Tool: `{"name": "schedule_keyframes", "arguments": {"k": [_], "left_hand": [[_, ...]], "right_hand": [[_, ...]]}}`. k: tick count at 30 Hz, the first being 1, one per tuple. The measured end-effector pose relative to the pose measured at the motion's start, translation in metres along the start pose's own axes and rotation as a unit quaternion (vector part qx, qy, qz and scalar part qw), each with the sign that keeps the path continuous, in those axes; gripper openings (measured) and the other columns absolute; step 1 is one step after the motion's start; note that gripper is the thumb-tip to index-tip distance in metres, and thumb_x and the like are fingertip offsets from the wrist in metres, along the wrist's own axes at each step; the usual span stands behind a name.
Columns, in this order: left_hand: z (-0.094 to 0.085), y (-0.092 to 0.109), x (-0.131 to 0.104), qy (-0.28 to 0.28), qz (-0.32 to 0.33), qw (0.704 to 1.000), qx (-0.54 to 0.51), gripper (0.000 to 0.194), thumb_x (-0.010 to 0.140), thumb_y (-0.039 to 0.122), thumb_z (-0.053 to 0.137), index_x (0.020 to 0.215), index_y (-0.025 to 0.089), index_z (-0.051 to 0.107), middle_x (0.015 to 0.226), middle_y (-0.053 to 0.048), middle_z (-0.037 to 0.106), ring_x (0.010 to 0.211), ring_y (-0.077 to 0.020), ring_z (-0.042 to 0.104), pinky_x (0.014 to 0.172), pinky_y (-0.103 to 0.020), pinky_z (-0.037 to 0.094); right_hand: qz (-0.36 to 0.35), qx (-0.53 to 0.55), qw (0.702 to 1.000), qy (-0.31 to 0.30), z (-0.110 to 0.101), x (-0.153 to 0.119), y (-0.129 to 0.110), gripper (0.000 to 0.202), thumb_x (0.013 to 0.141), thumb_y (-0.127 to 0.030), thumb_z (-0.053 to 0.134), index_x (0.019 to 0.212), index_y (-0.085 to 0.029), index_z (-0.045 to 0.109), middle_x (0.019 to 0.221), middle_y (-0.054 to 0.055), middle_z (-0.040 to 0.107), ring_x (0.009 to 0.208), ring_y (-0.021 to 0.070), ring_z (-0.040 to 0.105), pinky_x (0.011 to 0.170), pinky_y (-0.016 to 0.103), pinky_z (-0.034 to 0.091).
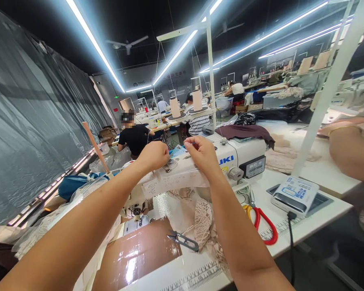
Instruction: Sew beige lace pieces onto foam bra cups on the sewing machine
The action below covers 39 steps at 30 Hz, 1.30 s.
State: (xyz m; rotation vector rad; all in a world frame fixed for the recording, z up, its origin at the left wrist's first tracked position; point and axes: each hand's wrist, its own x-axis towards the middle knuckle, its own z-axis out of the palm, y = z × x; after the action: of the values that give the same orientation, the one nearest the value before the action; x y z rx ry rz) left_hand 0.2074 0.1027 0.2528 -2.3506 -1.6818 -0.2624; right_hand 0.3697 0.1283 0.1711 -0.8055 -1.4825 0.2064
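Both of my hands are raised over the top of a white sewing machine point(221, 150) with blue lettering. My left hand point(155, 155) is closed beside the round tension knob on the machine head, fingertips pinched together. A short way to its right, my right hand point(202, 152) is also closed, with thumb and forefinger meeting. Whatever lies between the fingers is too fine to make out. Below my forearms, beige lace fabric point(204, 218) lies under the machine arm. Black thread snips point(184, 241) rest beside it, near a glossy brown sheet point(145, 254).
Red-and-yellow-handled scissors point(268, 226) and a white box-shaped device point(295, 195) with a black cable lie at right. Two thread cones point(197, 100) stand behind the machine. Dark brown cloth point(245, 133) drapes over its back. Another person's arm point(348, 149) is at far right.
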Motion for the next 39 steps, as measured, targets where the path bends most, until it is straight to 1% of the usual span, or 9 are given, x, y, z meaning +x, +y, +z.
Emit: {"name": "schedule_keyframes", "arguments": {"k": [3,7,12,17,22,28,32,36,39], "left_hand": [[0.003,0.011,0.006,-0.008,0.03,0.999,-0.013,0.016,0.073,0.018,0.053,0.068,0.016,0.068,0.063,-0.003,0.064,0.058,-0.0146,0.054,0.052,-0.026,0.032],[0.002,0.019,-0.011,-0.024,0.076,0.996,-0.025,0.016,0.075,0.019,0.053,0.068,0.017,0.067,0.066,-0.002,0.065,0.06,-0.0145,0.055,0.055,-0.025,0.034],[0.0,0.007,-0.036,-0.005,0.036,0.999,0.011,0.018,0.077,0.019,0.051,0.069,0.017,0.067,0.065,-0.004,0.066,0.057,-0.0158,0.054,0.054,-0.026,0.033],[0.004,-0.002,-0.018,0.02,0.002,1.0,0.009,0.018,0.077,0.018,0.051,0.073,0.016,0.069,0.069,-0.006,0.067,0.062,-0.0179,0.057,0.056,-0.027,0.035],[0.007,0.007,0.003,0.011,0.021,1.0,-0.014,0.018,0.076,0.019,0.051,0.072,0.015,0.069,0.07,-0.005,0.067,0.062,-0.0171,0.057,0.055,-0.026,0.036],[0.003,0.018,-0.023,-0.014,0.08,0.997,-0.009,0.018,0.078,0.02,0.052,0.069,0.016,0.067,0.067,-0.004,0.066,0.061,-0.0163,0.056,0.056,-0.026,0.034],[0.003,0.007,-0.039,0.001,0.04,0.999,0.027,0.019,0.079,0.02,0.049,0.072,0.016,0.067,0.069,-0.005,0.067,0.062,-0.0178,0.057,0.055,-0.027,0.033],[0.006,-0.004,-0.025,0.026,-0.006,0.999,0.027,0.02,0.08,0.02,0.05,0.077,0.016,0.068,0.074,-0.006,0.069,0.069,-0.0186,0.06,0.06,-0.026,0.038],[0.008,0.0,-0.007,0.024,-0.009,1.0,0.015,0.02,0.079,0.019,0.05,0.078,0.015,0.07,0.076,-0.007,0.069,0.073,-0.0191,0.061,0.063,-0.026,0.04]], "right_hand": [[-0.001,-0.004,1.0,0.0,-0.001,0.0,0.0,0.015,0.082,-0.027,0.054,0.084,-0.019,0.067,0.081,0.003,0.064,0.067,0.0151,0.052,0.064,0.029,0.041],[-0.006,-0.008,1.0,0.001,-0.001,0.0,-0.001,0.015,0.083,-0.027,0.054,0.083,-0.019,0.066,0.08,0.003,0.063,0.066,0.0153,0.052,0.064,0.029,0.041],[-0.009,-0.008,1.0,0.001,-0.001,0.001,-0.001,0.014,0.083,-0.027,0.054,0.083,-0.019,0.066,0.079,0.002,0.063,0.066,0.0151,0.052,0.065,0.029,0.041],[-0.003,0.0,1.0,-0.005,0.0,0.0,0.0,0.015,0.083,-0.027,0.054,0.085,-0.019,0.067,0.081,0.003,0.064,0.067,0.0151,0.053,0.065,0.029,0.042],[-0.01,-0.009,1.0,-0.005,0.001,0.0,0.0,0.016,0.083,-0.027,0.054,0.083,-0.018,0.067,0.08,0.003,0.064,0.068,0.0156,0.054,0.066,0.029,0.042],[-0.015,-0.015,1.0,-0.007,0.001,0.0,-0.001,0.015,0.083,-0.027,0.054,0.08,-0.019,0.066,0.079,0.003,0.064,0.069,0.0161,0.055,0.067,0.03,0.042],[-0.019,-0.017,1.0,-0.003,0.001,-0.001,-0.001,0.015,0.084,-0.028,0.054,0.079,-0.019,0.066,0.077,0.002,0.064,0.068,0.016,0.054,0.067,0.03,0.042],[-0.015,-0.024,1.0,-0.005,0.001,-0.001,0.0,0.015,0.084,-0.028,0.054,0.079,-0.02,0.065,0.078,0.002,0.064,0.068,0.0163,0.054,0.067,0.03,0.042],[-0.014,-0.025,1.0,-0.005,0.001,-0.001,-0.001,0.015,0.084,-0.028,0.054,0.079,-0.02,0.065,0.078,0.002,0.064,0.069,0.0165,0.055,0.068,0.03,0.043]]}}
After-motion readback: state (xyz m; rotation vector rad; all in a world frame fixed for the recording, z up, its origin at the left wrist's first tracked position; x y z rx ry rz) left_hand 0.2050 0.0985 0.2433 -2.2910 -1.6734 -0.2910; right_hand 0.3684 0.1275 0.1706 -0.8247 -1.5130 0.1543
